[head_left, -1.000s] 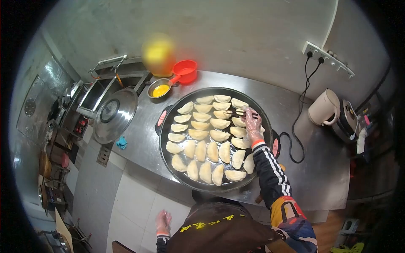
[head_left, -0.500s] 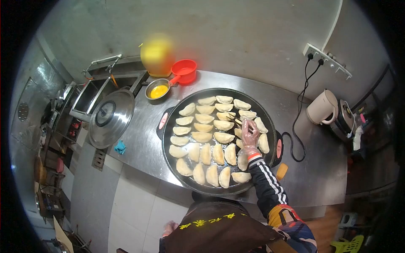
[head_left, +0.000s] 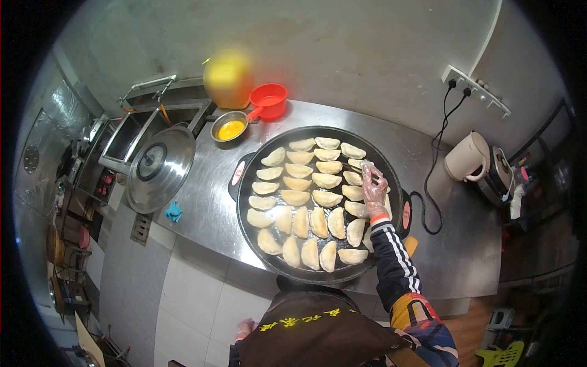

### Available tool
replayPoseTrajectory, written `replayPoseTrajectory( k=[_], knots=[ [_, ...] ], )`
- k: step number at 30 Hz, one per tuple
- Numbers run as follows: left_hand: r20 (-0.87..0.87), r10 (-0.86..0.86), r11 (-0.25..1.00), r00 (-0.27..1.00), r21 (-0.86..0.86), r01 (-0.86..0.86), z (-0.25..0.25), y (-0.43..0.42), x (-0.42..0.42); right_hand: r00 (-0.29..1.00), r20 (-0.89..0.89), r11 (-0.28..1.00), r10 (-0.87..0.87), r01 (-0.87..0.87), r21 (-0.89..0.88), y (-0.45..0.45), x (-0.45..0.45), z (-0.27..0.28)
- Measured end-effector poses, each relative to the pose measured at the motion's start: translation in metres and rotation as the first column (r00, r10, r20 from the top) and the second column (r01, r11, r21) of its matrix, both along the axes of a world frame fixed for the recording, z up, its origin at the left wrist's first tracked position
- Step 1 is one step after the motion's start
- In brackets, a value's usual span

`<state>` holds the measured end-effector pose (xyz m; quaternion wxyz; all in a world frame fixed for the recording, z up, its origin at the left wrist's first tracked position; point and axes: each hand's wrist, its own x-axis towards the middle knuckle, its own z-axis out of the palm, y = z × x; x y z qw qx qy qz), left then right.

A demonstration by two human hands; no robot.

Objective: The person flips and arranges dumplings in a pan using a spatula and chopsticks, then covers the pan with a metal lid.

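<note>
A large round black pan (head_left: pixel 243 227) holds rows of half-moon dumplings (head_left: pixel 295 197), some lightly browned. My right hand (head_left: pixel 373 185), in a clear plastic glove, is over the pan's right side, its fingers closed around thin tongs (head_left: pixel 350 166). The tongs' tips are beside the dumplings in the upper right; most of the tool is hidden by the hand. My left hand (head_left: pixel 246 328), also gloved, hangs low beside my dark apron (head_left: pixel 318 333), away from the pan. Its fingers are too small and indistinct to read.
Left of the pan are a metal bowl of yellow liquid (head_left: pixel 230 129), a red dipper (head_left: pixel 269 101) and a large lid (head_left: pixel 160 165). A blue cloth (head_left: pixel 173 212) lies at the counter's edge. On the right stand a kettle (head_left: pixel 468 157) and a looping black cord (head_left: pixel 435 183).
My right hand has shifted slightly right and up, and the tongs' tips have left the browned dumpling in the third column. My left hand stays low.
</note>
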<state>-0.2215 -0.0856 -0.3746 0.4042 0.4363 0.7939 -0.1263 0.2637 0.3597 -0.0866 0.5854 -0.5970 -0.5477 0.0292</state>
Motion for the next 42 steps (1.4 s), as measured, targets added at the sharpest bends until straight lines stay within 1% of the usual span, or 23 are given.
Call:
replayPoseTrajectory(
  k=[2, 3, 4, 6, 7, 9, 10, 11, 12, 13, 15, 16, 18, 19, 22, 25, 30, 33, 35, 38, 40, 41, 42],
  knots=[
    [-0.098, -0.216, 0.976, 0.971, -0.007, 0.217, -0.003, -0.006, -0.002, 0.992, -0.123, 0.998, -0.012, 0.005, -0.061, -0.005, -0.004, 0.008],
    [-0.059, -0.206, 0.978, 0.977, 0.029, 0.208, -0.001, -0.015, -0.003, 0.983, -0.184, 0.996, -0.022, 0.005, -0.092, -0.009, -0.006, 0.013],
    [-0.019, -0.196, 0.978, 0.980, 0.065, 0.196, -0.001, -0.021, -0.003, 0.988, -0.154, 0.998, -0.008, -0.001, -0.056, -0.010, -0.006, 0.013],
    [0.084, 0.153, 0.985, 0.985, 0.067, -0.159, -0.001, -0.023, -0.002, 0.996, -0.091, 1.000, 0.021, -0.019, 0.018, -0.011, -0.006, 0.012],
    [0.134, 0.324, 0.941, 0.937, 0.055, -0.333, -0.002, -0.024, -0.001, 0.994, -0.103, 0.999, 0.032, -0.034, -0.020, -0.011, -0.005, 0.012],
    [-0.002, 0.017, 0.988, 1.000, 0.154, -0.016, -0.004, -0.024, 0.000, 0.990, -0.129, 0.994, 0.053, -0.066, -0.092, -0.010, -0.004, 0.014],
    [-0.082, -0.132, 0.972, 0.988, 0.187, 0.146, -0.004, -0.021, 0.000, 0.995, -0.082, 0.998, 0.064, -0.064, 0.003, -0.008, -0.005, 0.013],
    [0.044, 0.066, 0.985, 0.997, 0.158, -0.072, -0.003, -0.021, -0.001, 0.997, -0.034, 0.993, 0.070, -0.066, 0.097, -0.006, -0.007, 0.012],
    [0.162, 0.264, 0.954, 0.951, 0.100, -0.282, 0.010, -0.017, 0.003, 0.997, 0.015, 0.980, 0.069, -0.071, 0.186, -0.005, -0.008, 0.010],
    [0.263, 0.451, 0.882, 0.853, 0.017, -0.471, 0.023, -0.013, 0.007, 0.995, -0.045, 0.984, 0.088, -0.079, 0.162, -0.007, -0.011, 0.012],
    [0.070, 0.120, 0.988, 0.990, 0.086, -0.125, 0.043, -0.005, 0.012, 0.979, -0.165, 0.988, 0.116, -0.097, 0.118, -0.011, -0.020, 0.020],
    [-0.034, -0.057, 0.994, 0.998, 0.094, 0.060, 0.057, 0.000, 0.016, 0.978, -0.193, 0.996, 0.084, -0.085, 0.007, -0.011, -0.020, 0.020],
    [-0.071, -0.150, 0.986, 0.986, 0.062, 0.155, 0.041, -0.004, 0.015, 0.971, -0.237, 0.975, 0.016, -0.068, -0.213, -0.011, -0.019, 0.020],
    [-0.061, -0.159, 0.984, 0.985, 0.066, 0.163, 0.032, -0.008, 0.011, 0.978, -0.207, 0.981, 0.011, -0.050, -0.189, -0.001, -0.013, -0.002],
    [-0.028, -0.164, 0.983, 0.986, 0.079, 0.166, 0.016, -0.016, 0.008, 0.861, -0.498, 0.969, 0.103, -0.201, -0.146, 0.009, -0.009, -0.020],
    [-0.019, -0.168, 0.983, 0.986, 0.065, 0.169, 0.007, -0.022, 0.007, 0.830, -0.550, 0.952, 0.092, -0.236, -0.197, 0.007, -0.008, -0.015],
    [-0.010, -0.190, 0.981, 0.982, 0.038, 0.190, 0.003, -0.023, 0.009, 0.809, -0.569, 0.956, 0.149, -0.265, -0.126, 0.003, -0.013, -0.009],
    [0.018, -0.205, 0.965, 0.978, 0.171, 0.199, 0.017, -0.020, 0.010, 0.850, -0.521, 0.964, 0.081, -0.200, -0.177, 0.006, -0.010, -0.013],
    [0.023, -0.209, 0.952, 0.978, 0.231, 0.198, 0.019, -0.018, 0.010, 0.801, -0.562, 0.958, 0.203, -0.281, -0.054, 0.004, -0.008, -0.012],
    [-0.001, -0.213, 0.947, 0.977, 0.246, 0.207, 0.008, -0.019, 0.010, 0.852, -0.517, 0.947, 0.084, -0.231, -0.226, -0.017, -0.016, 0.019],
    [-0.002, -0.239, 0.940, 0.971, 0.250, 0.232, 0.009, -0.017, 0.010, 0.876, -0.409, 0.912, 0.254, -0.358, -0.199, -0.001, 0.005, -0.041],
    [0.001, -0.224, 0.941, 0.975, 0.261, 0.216, 0.005, -0.018, 0.009, 0.859, -0.445, 0.882, 0.253, -0.394, -0.258, -0.005, 0.007, -0.039],
    [0.005, -0.209, 0.941, 0.978, 0.272, 0.200, 0.000, -0.021, 0.008, 0.773, -0.585, 0.827, 0.244, -0.481, -0.290, -0.011, 0.007, -0.024]
  ],
)
